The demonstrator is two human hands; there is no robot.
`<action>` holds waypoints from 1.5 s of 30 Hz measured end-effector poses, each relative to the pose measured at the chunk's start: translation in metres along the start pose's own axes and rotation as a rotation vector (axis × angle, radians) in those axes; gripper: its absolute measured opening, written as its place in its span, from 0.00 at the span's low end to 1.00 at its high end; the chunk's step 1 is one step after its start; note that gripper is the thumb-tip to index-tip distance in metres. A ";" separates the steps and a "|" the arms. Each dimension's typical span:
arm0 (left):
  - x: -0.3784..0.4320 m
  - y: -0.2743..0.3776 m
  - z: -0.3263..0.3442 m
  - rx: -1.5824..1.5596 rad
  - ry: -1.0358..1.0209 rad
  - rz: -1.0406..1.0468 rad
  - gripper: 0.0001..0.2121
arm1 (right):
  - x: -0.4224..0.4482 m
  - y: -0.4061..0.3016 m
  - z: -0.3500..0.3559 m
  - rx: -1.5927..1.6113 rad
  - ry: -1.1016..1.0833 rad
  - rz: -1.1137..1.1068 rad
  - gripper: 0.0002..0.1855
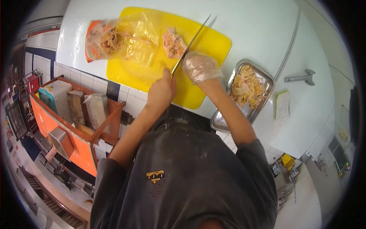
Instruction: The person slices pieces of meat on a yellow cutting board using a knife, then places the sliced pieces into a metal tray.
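My bare left hand grips the handle of a long kitchen knife. Its blade slants up and right over a yellow cutting board. Beside the blade, my right hand wears a clear plastic glove and is curled; whatever lies under its fingers is hidden. A pale pink, bumpy piece of raw poultry skin lies on the board, left of the blade. On the board's left part rests an opened clear plastic bag with orange print, holding more skin.
Right of the board, a metal tray holds yellowish skin pieces. Farther right lie a grey tool and a green-edged pad with writing. An orange bin with containers stands below the table at left.
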State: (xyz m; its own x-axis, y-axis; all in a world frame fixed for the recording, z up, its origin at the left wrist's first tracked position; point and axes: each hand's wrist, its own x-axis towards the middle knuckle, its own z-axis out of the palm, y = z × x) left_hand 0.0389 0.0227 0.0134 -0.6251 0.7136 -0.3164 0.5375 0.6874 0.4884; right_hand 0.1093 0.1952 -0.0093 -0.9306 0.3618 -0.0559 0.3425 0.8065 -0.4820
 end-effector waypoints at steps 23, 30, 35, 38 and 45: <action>0.006 0.014 0.011 0.012 0.056 -0.043 0.16 | -0.001 0.019 0.014 0.058 -0.141 -0.097 0.10; -0.046 -0.006 0.012 0.046 -0.010 -0.105 0.14 | -0.018 0.004 -0.042 0.046 -0.038 0.032 0.08; 0.018 0.018 0.000 0.005 0.106 0.017 0.13 | -0.096 0.001 -0.113 -0.058 0.085 0.229 0.11; -0.011 0.004 -0.010 -0.229 0.035 0.038 0.13 | -0.130 0.019 -0.151 -0.122 0.272 0.519 0.12; -0.073 -0.035 -0.020 -0.302 0.110 -0.054 0.10 | -0.157 0.047 -0.141 -0.155 0.194 0.833 0.15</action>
State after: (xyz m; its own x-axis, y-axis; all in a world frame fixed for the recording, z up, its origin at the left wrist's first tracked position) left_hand 0.0537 -0.0562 0.0358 -0.7143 0.6469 -0.2671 0.3196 0.6410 0.6978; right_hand 0.2897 0.2420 0.1004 -0.3353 0.9247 -0.1802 0.9292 0.2931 -0.2250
